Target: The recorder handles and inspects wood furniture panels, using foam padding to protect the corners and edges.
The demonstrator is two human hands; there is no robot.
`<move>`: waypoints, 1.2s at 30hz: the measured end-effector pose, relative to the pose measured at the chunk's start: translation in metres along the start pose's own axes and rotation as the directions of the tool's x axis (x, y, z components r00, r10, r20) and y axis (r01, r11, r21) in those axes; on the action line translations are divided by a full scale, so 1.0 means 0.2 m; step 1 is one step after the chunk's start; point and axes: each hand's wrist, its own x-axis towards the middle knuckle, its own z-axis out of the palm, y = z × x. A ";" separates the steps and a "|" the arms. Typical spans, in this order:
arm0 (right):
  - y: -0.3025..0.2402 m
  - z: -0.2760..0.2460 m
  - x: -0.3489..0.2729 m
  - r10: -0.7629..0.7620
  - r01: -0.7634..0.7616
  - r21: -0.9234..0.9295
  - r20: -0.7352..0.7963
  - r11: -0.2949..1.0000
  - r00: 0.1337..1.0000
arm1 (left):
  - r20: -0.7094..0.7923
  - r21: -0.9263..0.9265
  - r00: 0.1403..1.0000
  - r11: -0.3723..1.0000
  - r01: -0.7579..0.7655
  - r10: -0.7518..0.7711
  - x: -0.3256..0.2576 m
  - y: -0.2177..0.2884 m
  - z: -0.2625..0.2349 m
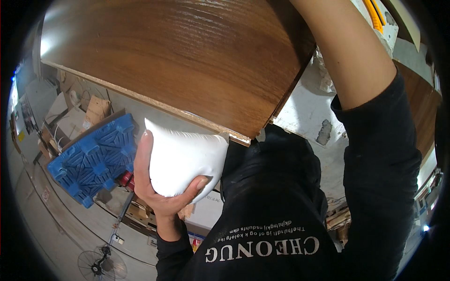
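My left hand (164, 192) is closed round a plump, glossy white pouch (187, 159), with the thumb across its lower side and the fingers along its left side. One pointed corner of the pouch sticks up past my fingertips. The pouch is at the near edge of a brown wood-grain panel (178, 51), close to its corner; I cannot tell if they touch. My right forearm (347, 51) reaches up past the panel's right side, and the hand on it is beyond the upper edge of the picture.
A blue plastic pallet (96, 157) leans at the left, with cardboard pieces (97, 108) behind it. A standing fan (97, 269) is at the lower left. A worn white surface (304, 110) lies right of the panel, with a yellow-handled tool (375, 16) at the upper right.
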 end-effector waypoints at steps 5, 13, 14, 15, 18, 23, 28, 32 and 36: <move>-0.02 -0.03 0.01 0.015 -0.009 -0.048 0.110 0.999 0.994 | 0.000 -0.019 0.999 0.999 -0.034 0.034 0.01 0.00 0.00; 0.01 0.03 0.04 -0.061 0.060 -0.034 -0.002 0.998 0.998 | 0.013 0.028 0.997 0.997 -0.071 0.071 0.02 -0.03 -0.04; 0.02 0.04 0.03 -0.062 0.062 -0.036 -0.003 0.997 0.998 | 0.012 0.026 0.997 0.997 -0.072 0.071 0.03 -0.03 -0.03; 0.02 0.05 0.02 -0.072 0.070 -0.029 -0.039 0.997 0.997 | 0.013 0.037 0.997 0.996 -0.077 0.076 0.03 -0.03 -0.04; 0.02 0.06 0.04 -0.068 0.066 -0.031 -0.065 0.997 0.996 | 0.008 0.046 0.997 0.996 -0.077 0.077 0.04 -0.03 -0.05; 0.04 0.08 0.04 -0.127 0.127 -0.014 -0.200 0.992 0.972 | -0.027 0.080 0.997 0.995 -0.067 0.069 0.05 -0.03 -0.07; 0.03 0.11 0.04 -0.073 0.068 -0.057 -0.098 0.996 0.992 | -0.044 0.103 0.997 0.993 -0.057 0.062 0.09 -0.06 -0.08; 0.03 0.09 0.04 -0.091 0.084 -0.060 -0.121 0.995 0.988 | -0.011 0.114 0.998 0.992 -0.062 0.063 0.09 -0.05 -0.12; 0.02 0.08 0.06 -0.050 0.045 -0.054 -0.083 0.998 0.995 | -0.038 0.127 0.997 0.990 -0.068 0.073 0.12 -0.06 -0.15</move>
